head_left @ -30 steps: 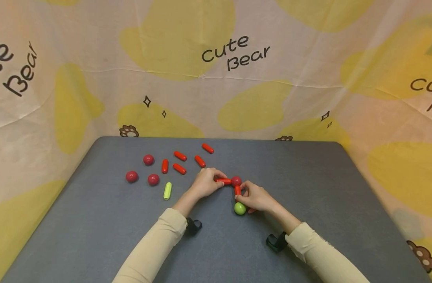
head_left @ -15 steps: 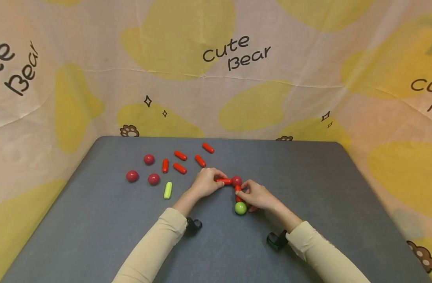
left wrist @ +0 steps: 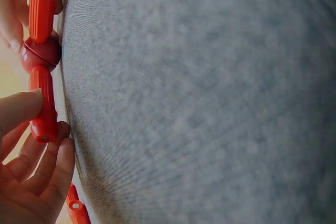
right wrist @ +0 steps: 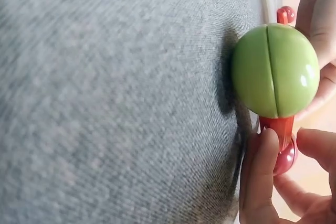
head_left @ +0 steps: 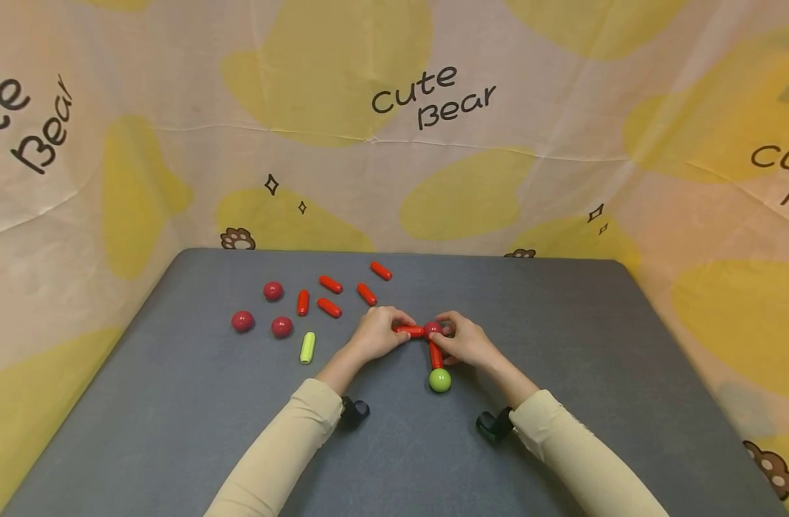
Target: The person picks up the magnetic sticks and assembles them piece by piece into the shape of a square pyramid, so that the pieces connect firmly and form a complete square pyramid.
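Observation:
My left hand [head_left: 376, 334] pinches a red ribbed rod [left wrist: 45, 80] between thumb and fingers. Its far end meets a dark red ball [left wrist: 38, 57]. From that ball a second red rod [left wrist: 43, 11] runs toward me at about a right angle. A green ball [right wrist: 275, 72] with a seam round it sits on that rod's near end. My right hand [head_left: 467, 341] holds the dark red ball, thumb on the near side and fingers behind. The right fingers partly cover the ball in the head view.
Several loose red rods [head_left: 329, 308] lie toward the back left of the grey table [head_left: 562, 345]. Left of them are three dark red balls [head_left: 281, 327]. One yellow-green rod [head_left: 308, 347] lies closer to my left forearm. A printed cloth [head_left: 342, 172] surrounds the table's back and sides.
My right hand has moved from the near red rod, beside the green ball, up to the dark red ball. The left hand keeps its pinch in place.

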`<state>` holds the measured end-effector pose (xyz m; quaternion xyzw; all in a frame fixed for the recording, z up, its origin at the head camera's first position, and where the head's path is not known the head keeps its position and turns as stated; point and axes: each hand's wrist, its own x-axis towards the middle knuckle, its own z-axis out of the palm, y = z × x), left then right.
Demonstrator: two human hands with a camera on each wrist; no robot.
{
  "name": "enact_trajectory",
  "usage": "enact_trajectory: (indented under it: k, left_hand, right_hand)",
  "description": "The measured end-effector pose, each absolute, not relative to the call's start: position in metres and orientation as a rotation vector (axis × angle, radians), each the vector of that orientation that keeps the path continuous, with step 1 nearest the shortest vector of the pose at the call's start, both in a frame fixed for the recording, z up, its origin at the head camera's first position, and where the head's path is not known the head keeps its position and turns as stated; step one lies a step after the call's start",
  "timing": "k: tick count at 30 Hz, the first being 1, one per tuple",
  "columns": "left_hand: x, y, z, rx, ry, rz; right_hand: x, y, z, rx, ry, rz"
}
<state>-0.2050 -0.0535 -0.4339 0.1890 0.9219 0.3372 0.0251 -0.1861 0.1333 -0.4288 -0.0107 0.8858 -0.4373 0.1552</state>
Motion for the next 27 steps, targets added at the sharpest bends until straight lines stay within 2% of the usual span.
enact_trajectory:
  k: [16, 27]
  left_hand:
    - [-0.205, -0.055, -0.432, 0.568, 2.827, 1.041]
    - [-0.193, -0.083, -0.404, 0.595, 2.856, 1.093]
  right_hand:
    - [-0.188, 0.131, -0.431, -0.048, 2.559, -1.248]
    - [-0.187, 0.132, -0.431, -0.028, 2.558, -1.257]
